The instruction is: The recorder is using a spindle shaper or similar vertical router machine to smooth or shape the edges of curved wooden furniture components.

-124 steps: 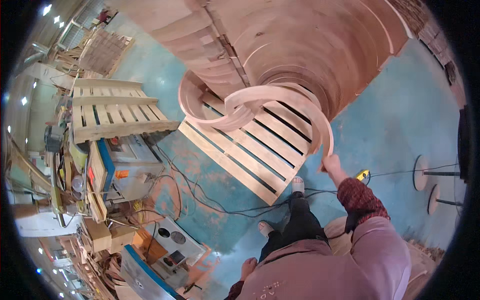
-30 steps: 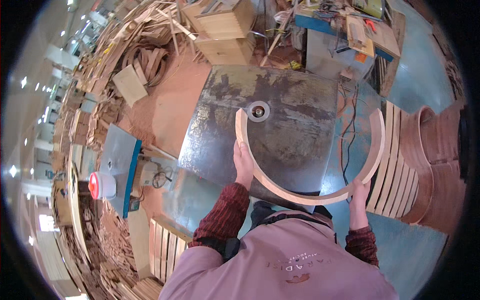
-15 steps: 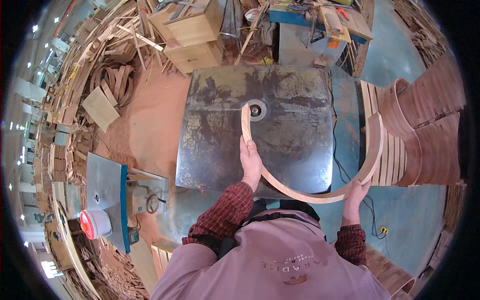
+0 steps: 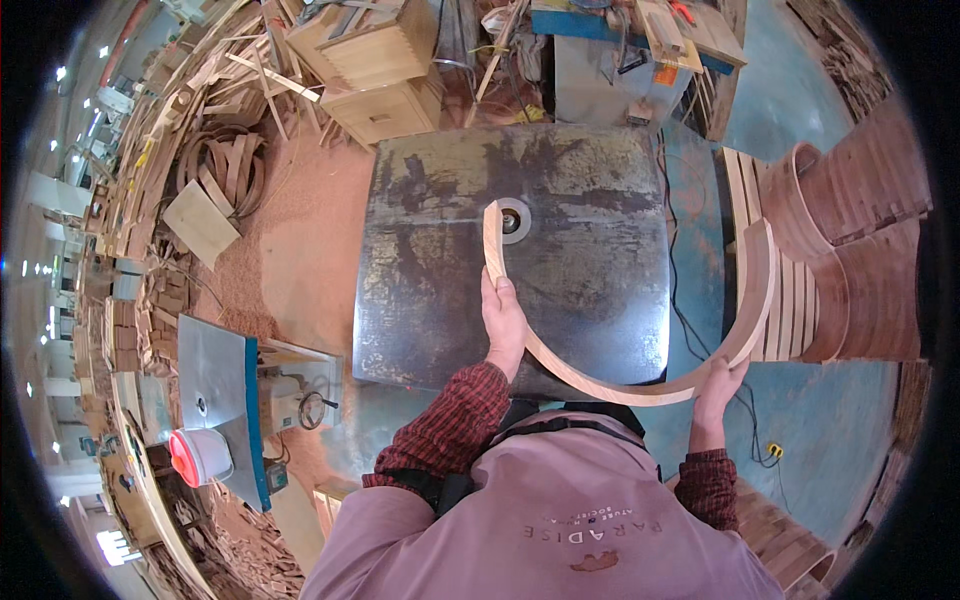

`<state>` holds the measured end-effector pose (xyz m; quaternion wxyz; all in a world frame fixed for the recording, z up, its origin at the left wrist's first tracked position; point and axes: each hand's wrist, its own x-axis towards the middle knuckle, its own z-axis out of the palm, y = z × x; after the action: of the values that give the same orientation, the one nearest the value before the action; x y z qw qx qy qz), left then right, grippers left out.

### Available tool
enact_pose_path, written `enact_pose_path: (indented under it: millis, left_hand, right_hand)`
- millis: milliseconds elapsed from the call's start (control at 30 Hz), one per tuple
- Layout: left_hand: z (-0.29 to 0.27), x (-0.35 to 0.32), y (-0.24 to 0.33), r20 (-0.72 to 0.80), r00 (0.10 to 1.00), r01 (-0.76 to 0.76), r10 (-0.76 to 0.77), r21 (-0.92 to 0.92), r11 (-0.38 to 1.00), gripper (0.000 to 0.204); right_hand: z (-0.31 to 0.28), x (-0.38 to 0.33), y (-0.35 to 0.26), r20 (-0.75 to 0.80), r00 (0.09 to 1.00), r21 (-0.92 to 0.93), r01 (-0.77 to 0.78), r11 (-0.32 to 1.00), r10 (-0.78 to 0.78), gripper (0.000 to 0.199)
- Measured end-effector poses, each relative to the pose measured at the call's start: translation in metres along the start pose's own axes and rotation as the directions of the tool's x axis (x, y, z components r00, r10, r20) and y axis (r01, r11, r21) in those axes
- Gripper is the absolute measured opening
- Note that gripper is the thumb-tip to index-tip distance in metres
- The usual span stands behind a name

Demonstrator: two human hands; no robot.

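A U-shaped curved wooden strip (image 4: 590, 385) spans both my hands, its open side facing away from me. My left hand (image 4: 503, 318) is closed around its left arm, over the metal machine table (image 4: 590, 290). The tip of that arm lies beside the round spindle (image 4: 510, 221) set in the tabletop; whether they touch I cannot tell. My right hand (image 4: 718, 382) grips the lower right bend, beyond the table's right edge. The strip's right arm rises in front of a slatted pallet. Parts of my fingers are hidden beneath the wood.
Stacked curved wooden panels (image 4: 870, 270) stand on the slatted pallet (image 4: 790, 310) at right. Black cables (image 4: 680, 320) run along the blue floor. At left, a white bucket with a red lid (image 4: 200, 457) sits on a smaller metal table (image 4: 215, 365). Wooden drawer boxes (image 4: 385, 60) stand at the back.
The strip's right arm has shifted slightly to the right with my right hand. Its left tip remains beside the spindle, and both hands keep their grip.
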<state>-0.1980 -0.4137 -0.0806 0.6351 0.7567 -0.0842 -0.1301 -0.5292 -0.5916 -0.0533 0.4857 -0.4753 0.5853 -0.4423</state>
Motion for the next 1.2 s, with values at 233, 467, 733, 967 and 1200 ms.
enact_pose_path:
  millis: [233,467,733,967,1200]
  left_hand:
    - [0.005,0.006,0.003,0.023,0.999,0.026,-0.026,0.005,1.0,0.05]
    - [0.013,0.017,-0.006,0.003,1.0,0.02,-0.02,0.02,1.0,0.052]
    - [0.022,0.029,0.023,0.037,0.997,0.064,-0.064,-0.002,0.998,0.053]
    - [0.028,0.055,0.006,0.058,0.998,-0.033,0.034,-0.021,0.999,0.048]
    - [0.035,0.074,0.013,0.068,0.997,-0.033,0.037,-0.062,0.998,0.047]
  right_hand:
    - [0.009,0.001,-0.01,0.011,1.0,0.005,-0.014,1.0,0.014,0.064]
    - [0.011,0.013,-0.001,0.02,0.999,-0.013,0.043,0.999,-0.043,0.063]
    - [0.014,0.035,0.009,0.018,0.999,-0.105,0.044,0.994,-0.042,0.065]
    - [0.036,0.042,0.003,-0.054,0.996,-0.049,0.072,0.996,-0.075,0.072]
    - [0.051,0.046,0.004,-0.092,0.992,-0.025,0.079,0.997,-0.081,0.078]
